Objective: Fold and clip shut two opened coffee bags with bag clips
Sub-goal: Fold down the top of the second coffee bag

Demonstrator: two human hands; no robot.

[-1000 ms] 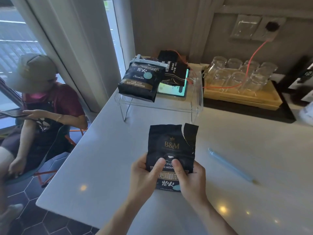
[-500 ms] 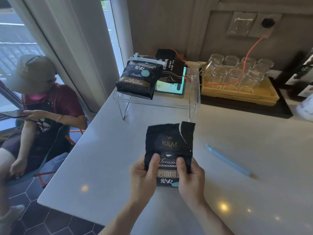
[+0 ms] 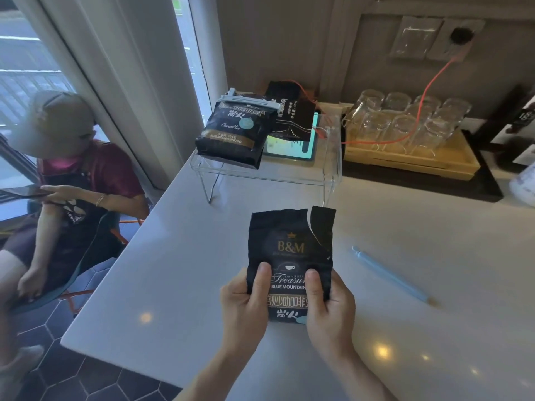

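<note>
I hold an opened black B&M coffee bag (image 3: 291, 244) upright over the white counter, its torn top edge unfolded. My left hand (image 3: 246, 308) grips its lower left side and my right hand (image 3: 328, 311) its lower right, thumbs on the front. A light blue bag clip (image 3: 389, 277) lies on the counter to the right of the bag. A second black coffee bag (image 3: 231, 134) rests on a clear acrylic stand (image 3: 330, 169) at the back, with a pale clip (image 3: 249, 100) across its folded top.
A person sits at the left beside the counter's edge (image 3: 115, 273). A tablet (image 3: 289, 146) and a dark packet (image 3: 292, 114) lie on the stand. A wooden tray (image 3: 411, 160) of upturned glasses stands at the back right, with an orange cable (image 3: 425, 94) to a wall socket.
My hands have slid slightly lower on the bag, showing more of its print. The view has tilted a little; the clip and far bag stay put.
</note>
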